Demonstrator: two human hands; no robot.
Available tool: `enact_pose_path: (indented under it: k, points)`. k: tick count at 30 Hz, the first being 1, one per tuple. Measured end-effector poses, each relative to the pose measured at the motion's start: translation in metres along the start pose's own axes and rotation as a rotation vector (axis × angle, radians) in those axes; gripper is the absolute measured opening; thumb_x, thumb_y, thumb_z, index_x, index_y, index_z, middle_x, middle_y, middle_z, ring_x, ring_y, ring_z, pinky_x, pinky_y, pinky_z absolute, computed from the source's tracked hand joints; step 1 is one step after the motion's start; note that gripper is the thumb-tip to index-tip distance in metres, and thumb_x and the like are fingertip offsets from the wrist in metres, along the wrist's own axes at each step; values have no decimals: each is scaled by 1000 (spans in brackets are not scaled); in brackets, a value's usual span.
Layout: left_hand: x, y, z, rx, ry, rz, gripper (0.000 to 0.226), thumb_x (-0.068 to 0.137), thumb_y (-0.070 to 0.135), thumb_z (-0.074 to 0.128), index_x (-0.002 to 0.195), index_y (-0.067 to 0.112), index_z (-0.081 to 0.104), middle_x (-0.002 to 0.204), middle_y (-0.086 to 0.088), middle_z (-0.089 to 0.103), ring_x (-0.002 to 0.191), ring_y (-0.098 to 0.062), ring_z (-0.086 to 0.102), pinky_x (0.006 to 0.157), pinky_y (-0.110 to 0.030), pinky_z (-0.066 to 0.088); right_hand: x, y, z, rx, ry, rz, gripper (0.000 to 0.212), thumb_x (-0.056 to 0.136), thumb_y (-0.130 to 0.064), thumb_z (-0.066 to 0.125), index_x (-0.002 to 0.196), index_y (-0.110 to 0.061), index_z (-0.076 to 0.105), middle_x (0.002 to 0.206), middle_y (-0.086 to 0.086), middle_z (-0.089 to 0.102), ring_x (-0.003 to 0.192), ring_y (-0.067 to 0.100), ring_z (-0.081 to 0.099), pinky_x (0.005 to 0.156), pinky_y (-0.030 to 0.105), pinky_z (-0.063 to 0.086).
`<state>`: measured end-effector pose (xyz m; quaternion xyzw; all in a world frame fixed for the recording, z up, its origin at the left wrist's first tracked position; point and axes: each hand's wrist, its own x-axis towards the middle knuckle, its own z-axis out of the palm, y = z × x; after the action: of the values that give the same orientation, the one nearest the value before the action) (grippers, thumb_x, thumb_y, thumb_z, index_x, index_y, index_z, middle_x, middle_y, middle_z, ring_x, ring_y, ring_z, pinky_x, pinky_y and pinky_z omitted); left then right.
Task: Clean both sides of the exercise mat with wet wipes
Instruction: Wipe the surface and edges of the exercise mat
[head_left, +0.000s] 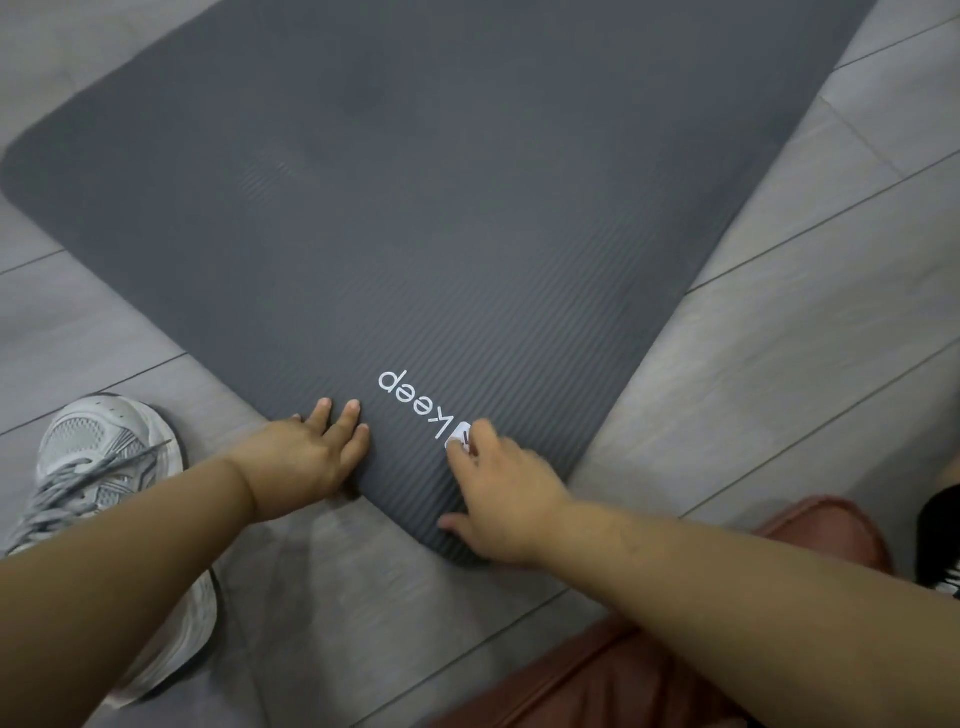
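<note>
Left hand (306, 457) and right hand (504, 493) rest on near corner of mat (415, 208)

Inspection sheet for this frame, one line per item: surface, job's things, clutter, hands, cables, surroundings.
Surface: grey plank floor; the mat lies spread on it.
Job's things: dark grey ribbed mat, white logo facing up; no wipes seen.
Clutter: nothing seen.
Grippers: left hand flat on the mat by its near edge, fingers straight; right hand on the near corner, thumb at the edge, grip unclear.
Cables: nothing seen.
Surroundings: grey sneaker left of the mat; reddish trouser leg at the bottom; black shoe at the right border.
</note>
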<state>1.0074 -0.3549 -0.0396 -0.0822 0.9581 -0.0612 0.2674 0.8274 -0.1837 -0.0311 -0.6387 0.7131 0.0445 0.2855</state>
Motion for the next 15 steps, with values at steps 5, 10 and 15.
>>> enact_pose_path:
  k: [5,10,15]
  points:
    - [2,14,8,-42,228,59,38,73,5,36,101,-13,54,93,-34,65,66,-48,66,32,-43,48,0,-20,18,-133,82,-32,95,82,-55,55,145,-2,8,139,13,21,106,31,44,79,42,41]
    - [30,43,-22,-43,478,172,40,76,10,37,94,-6,69,90,-25,70,62,-41,68,31,-34,47,-20,10,11,-329,79,-12,69,84,-23,52,143,0,23,136,16,27,101,34,48,73,38,41]
    - [70,60,-39,-91,487,127,38,76,16,45,103,7,70,108,-17,68,85,-33,70,51,-33,55,-35,83,-22,-400,25,333,82,31,-27,86,108,-7,65,104,10,60,75,33,54,53,32,38]
